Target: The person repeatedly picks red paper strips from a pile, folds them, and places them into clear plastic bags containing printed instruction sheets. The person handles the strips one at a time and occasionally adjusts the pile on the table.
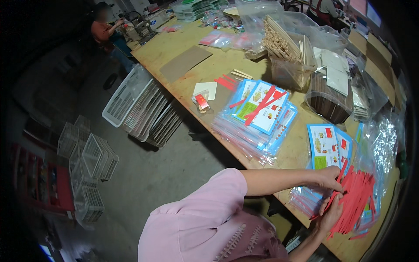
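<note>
At the right end of the table, my left hand [328, 179] is closed at the near edge of a big heap of red strips [355, 198], its fingertips on a few of them. Just below it, my right hand [332, 214] curls around strips at the same edge of the heap, thumb up. The two hands nearly touch. Beneath and beyond them lie blue-and-white printed cards [322, 146] in clear plastic bags. To the left is a stack of bagged cards [262, 109], with several red strips lying crossed on top.
A clear bin of wooden sticks [290, 72] and a bag of brown boards [329, 102] stand at the back. A small bagged kit [201, 102] and a cardboard sheet [185, 63] lie leftward. Stacked plastic crates [139, 105] stand beside the table. A person [107, 35] works far left.
</note>
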### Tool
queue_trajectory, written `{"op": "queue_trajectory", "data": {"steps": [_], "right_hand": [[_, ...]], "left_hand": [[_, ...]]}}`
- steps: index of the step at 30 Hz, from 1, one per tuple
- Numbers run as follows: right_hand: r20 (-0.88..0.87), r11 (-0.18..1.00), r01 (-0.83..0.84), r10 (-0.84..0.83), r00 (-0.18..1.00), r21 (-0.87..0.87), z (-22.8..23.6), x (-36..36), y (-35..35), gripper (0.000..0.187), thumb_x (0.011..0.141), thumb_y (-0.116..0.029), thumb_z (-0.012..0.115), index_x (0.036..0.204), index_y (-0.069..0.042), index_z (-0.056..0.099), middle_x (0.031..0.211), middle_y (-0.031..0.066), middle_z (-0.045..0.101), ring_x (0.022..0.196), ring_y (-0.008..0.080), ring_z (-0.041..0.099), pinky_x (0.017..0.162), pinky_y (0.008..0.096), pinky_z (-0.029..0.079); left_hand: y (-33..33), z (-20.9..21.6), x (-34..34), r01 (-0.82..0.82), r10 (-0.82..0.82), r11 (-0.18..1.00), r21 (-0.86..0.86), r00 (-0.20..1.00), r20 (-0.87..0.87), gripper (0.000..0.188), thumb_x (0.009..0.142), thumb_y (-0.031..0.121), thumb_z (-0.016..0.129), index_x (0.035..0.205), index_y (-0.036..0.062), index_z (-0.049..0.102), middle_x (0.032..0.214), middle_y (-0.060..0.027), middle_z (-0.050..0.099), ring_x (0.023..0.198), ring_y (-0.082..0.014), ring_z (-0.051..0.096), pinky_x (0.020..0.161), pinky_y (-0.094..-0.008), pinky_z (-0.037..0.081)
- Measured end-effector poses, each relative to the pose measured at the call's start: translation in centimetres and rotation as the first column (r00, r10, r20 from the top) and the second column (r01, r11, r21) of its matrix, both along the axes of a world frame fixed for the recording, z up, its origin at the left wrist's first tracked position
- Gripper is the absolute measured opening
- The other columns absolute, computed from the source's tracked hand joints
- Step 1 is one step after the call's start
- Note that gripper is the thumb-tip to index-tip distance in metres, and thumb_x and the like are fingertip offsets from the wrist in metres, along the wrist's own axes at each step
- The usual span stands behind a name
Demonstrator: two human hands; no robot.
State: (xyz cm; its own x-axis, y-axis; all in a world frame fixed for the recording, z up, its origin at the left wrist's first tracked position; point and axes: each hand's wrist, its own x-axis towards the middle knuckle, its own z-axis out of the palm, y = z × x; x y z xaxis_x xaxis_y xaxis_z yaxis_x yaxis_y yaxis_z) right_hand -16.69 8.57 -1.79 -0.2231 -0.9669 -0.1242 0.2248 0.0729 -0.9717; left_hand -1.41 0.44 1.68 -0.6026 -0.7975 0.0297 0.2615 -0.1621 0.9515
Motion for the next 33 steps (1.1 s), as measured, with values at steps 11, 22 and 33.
{"op": "queue_trajectory", "data": {"steps": [11, 22, 33], "right_hand": [[0.341, 0.996, -0.012, -0.019, 0.940, 0.088, 0.9, 0.5, -0.4, 0.012, 0.101, -0.021, 0.054, 0.106, -0.010, 0.055, 0.075, 0.0001, 0.057, 0.051, 0.0046, 0.046, 0.038, 0.0175, 0.029], [0.261, 0.997, -0.071, 0.070, 0.963, -0.008, 2.1, 0.3, 0.0, 0.016, 0.101, -0.021, 0.054, 0.098, -0.005, 0.056, 0.066, 0.0016, 0.057, 0.041, 0.0050, 0.043, 0.035, 0.0182, 0.029], [0.141, 0.998, 0.044, -0.049, 0.989, 0.039, 2.5, 1.4, 0.3, 0.014, 0.096, -0.016, 0.063, 0.097, -0.004, 0.057, 0.071, 0.0037, 0.061, 0.043, 0.0053, 0.048, 0.035, 0.0174, 0.030]], "left_hand": [[-1.8, -1.1, -0.4, 0.157, -0.153, 0.955, 0.252, 0.988, -0.036, 0.018, 0.085, 0.009, 0.071, 0.098, 0.0007, 0.062, 0.081, -0.0059, 0.066, 0.064, -0.0088, 0.058, 0.056, -0.0217, 0.045], [-1.9, -1.2, -0.5, 0.131, -0.132, 0.963, 0.237, 0.991, -0.012, 0.017, 0.091, 0.012, 0.069, 0.101, -0.0013, 0.068, 0.081, -0.0020, 0.066, 0.060, -0.0038, 0.051, 0.054, -0.0176, 0.041], [-1.9, -1.5, -0.2, 0.121, -0.129, 0.978, 0.168, 0.991, 0.033, 0.017, 0.088, 0.014, 0.073, 0.099, 0.0005, 0.069, 0.080, -0.0001, 0.065, 0.062, -0.0037, 0.052, 0.055, -0.0183, 0.041]]}}
